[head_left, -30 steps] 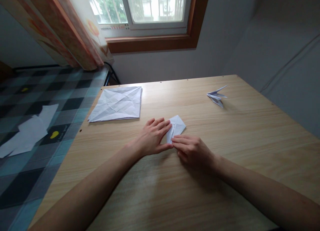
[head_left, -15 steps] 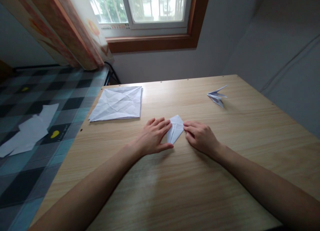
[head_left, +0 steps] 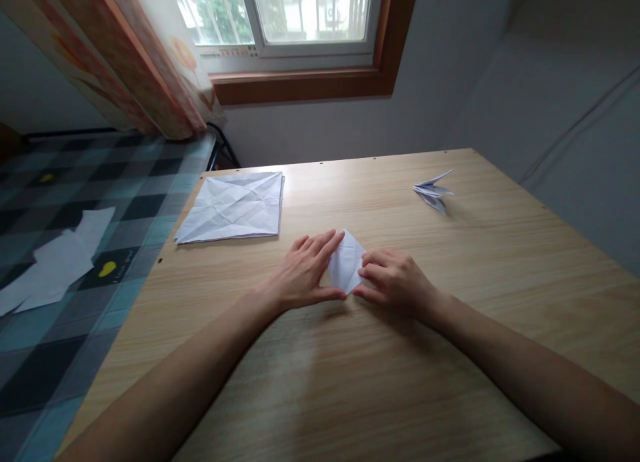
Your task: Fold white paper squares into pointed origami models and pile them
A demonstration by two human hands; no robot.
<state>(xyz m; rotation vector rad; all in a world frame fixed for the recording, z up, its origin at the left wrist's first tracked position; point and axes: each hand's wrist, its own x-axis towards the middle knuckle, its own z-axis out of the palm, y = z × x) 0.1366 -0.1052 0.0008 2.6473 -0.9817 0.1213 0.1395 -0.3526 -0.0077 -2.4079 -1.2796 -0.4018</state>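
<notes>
A small folded piece of white paper (head_left: 347,261) lies near the middle of the pale wooden bench (head_left: 320,382), between the two hands. The left hand (head_left: 303,273) is spread wide, palm down, with its fingertips at the paper's upper left edge and its thumb reaching along to the lower corner. The right hand (head_left: 393,280) is drawn in narrow, its bent fingers touching the paper's right edge and its thumb near the bottom point — whether it pinches a layer there, I cannot tell. Beyond the left hand, towards the far left corner of the bench, lies a flat stack of creased paper (head_left: 233,207). Well apart on the far right sits a folded paper shape (head_left: 432,191), its thin points fanned out to the right. Off to the left, loose white sheets (head_left: 63,265) lie overlapping on a checked cloth (head_left: 45,369).
</notes>
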